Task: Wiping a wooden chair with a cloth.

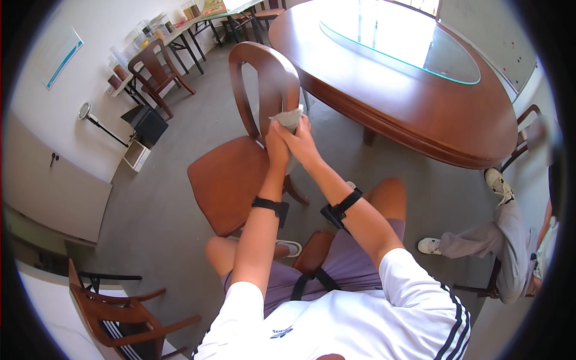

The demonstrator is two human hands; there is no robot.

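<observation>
A wooden chair with a rounded openwork back (pixel 240 84) and a reddish-brown seat (pixel 231 180) stands in front of me. My left hand (pixel 277 145) and my right hand (pixel 303 143) are close together at the right side of that back. Both are closed round a crumpled greyish-beige cloth (pixel 289 120), whose top pokes out above the fingers. A paler bit of it shows below, between my wrists. The cloth overlaps the chair back in this view; whether it touches the wood I cannot tell.
A large oval wooden table (pixel 384 114) with a glass turntable (pixel 414 45) stands ahead right. Another person's grey-trousered leg (pixel 480 240) is at the right. An armchair (pixel 129 318) stands at the lower left; side tables with jars (pixel 147 39) line the far left wall.
</observation>
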